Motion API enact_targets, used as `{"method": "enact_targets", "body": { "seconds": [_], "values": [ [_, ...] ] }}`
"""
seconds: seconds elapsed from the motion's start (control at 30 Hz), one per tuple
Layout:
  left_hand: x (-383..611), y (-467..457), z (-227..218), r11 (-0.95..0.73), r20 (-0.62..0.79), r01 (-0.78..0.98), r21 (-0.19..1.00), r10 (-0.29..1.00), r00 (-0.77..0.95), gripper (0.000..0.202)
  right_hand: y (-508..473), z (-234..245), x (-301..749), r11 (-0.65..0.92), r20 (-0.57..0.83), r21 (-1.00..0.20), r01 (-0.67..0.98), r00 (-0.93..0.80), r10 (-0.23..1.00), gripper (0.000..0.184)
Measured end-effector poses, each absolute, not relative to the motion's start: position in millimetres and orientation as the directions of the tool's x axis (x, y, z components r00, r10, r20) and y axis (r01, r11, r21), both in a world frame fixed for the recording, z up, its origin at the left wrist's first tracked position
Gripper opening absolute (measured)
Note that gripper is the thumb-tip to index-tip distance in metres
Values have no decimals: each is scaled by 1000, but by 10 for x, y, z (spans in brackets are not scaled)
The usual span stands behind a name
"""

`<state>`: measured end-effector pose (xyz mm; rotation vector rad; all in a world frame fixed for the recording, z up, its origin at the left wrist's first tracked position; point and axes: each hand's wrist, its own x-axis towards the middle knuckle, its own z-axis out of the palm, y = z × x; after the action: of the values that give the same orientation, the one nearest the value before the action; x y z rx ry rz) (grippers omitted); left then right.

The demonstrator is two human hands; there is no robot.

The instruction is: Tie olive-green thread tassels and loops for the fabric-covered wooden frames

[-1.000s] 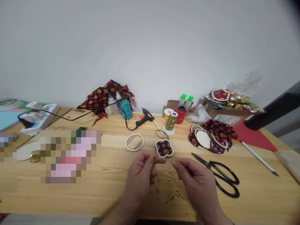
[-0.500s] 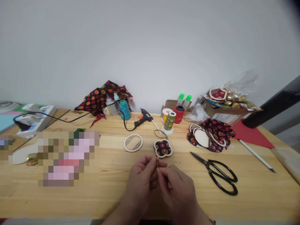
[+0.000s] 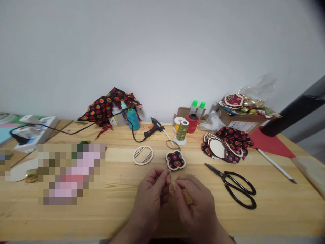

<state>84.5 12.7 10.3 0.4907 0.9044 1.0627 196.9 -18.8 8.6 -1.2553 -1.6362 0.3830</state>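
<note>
My left hand is closed in a pinch at the front middle of the table, and whatever lies between its fingertips is too small to make out. Close beside it, my right hand also pinches with thumb and forefinger; its contents cannot be made out either. Just beyond the fingertips lies a four-lobed wooden pendant faced with dark patterned fabric. A loop of olive cord runs behind it. To its left rests an oval wooden lattice frame. Black-handled scissors lie to the right of my hands.
Behind stand a glue gun, a teal thread cone, an olive thread spool and a red one. Patterned fabric is heaped at the back left. A full cardboard box and a white pencil are on the right.
My hands have drawn slightly apart, the right moving a little to the right, so a small gap shows between the fingertips. The whole view has shifted slightly.
</note>
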Motion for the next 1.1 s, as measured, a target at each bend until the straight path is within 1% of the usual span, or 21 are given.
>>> {"method": "enact_targets", "body": {
  "seconds": [0.07, 0.13, 0.17, 0.23, 0.27, 0.33, 0.47, 0.63, 0.73, 0.83, 0.9, 1.03, 1.1],
  "values": [
    [850, 132, 96, 421, -377, -519, 744, 906, 194, 22, -135, 123, 2021, 320, 402, -844, 430, 113, 909, 17],
    [854, 133, 93, 408, -357, -511, 757, 913, 199, 24, -77, 150, 2071, 156, 203, -947, 279, 146, 968, 16],
    [856, 133, 92, 404, -350, -505, 763, 915, 203, 25, -52, 159, 2090, 56, 86, -978, 202, 144, 986, 17],
    [860, 130, 92, 397, -337, -494, 774, 918, 209, 27, -21, 170, 2112, -118, -108, -991, 70, 132, 985, 20],
    [860, 128, 91, 396, -333, -490, 776, 918, 215, 28, -14, 174, 2115, -174, -170, -984, 22, 133, 976, 21],
    [861, 122, 84, 400, -329, -484, 778, 916, 228, 28, -14, 180, 2109, -223, -228, -973, -53, 142, 963, 19],
    [859, 108, 64, 396, -320, -458, 796, 917, 237, 27, -21, 194, 2086, -227, -251, -963, -145, 180, 951, 17],
    [873, 95, 72, 390, -304, -395, 832, 915, 264, 29, -13, 179, 2072, -257, -308, -931, -259, 179, 934, 22],
    [885, 80, 84, 390, -304, -350, 852, 912, 276, 31, -13, 152, 2075, -231, -296, -926, -298, 195, 935, 23],
    [883, 77, 75, 393, -309, -323, 861, 908, 283, 31, -15, 149, 2092, -190, -251, -944, -269, 218, 943, 19],
    [870, 90, 59, 376, -300, -304, 875, 915, 270, 30, -21, 170, 2110, -153, -201, -961, -231, 201, 959, 15],
    [844, 127, 41, 337, -291, -277, 900, 936, 197, 28, -43, 238, 2135, 0, -11, -996, -88, 134, 991, 5],
    [848, 130, 48, 343, -294, -282, 896, 934, 202, 28, -47, 260, 2136, 74, 72, -997, -9, 135, 988, 3]
  ]
}}
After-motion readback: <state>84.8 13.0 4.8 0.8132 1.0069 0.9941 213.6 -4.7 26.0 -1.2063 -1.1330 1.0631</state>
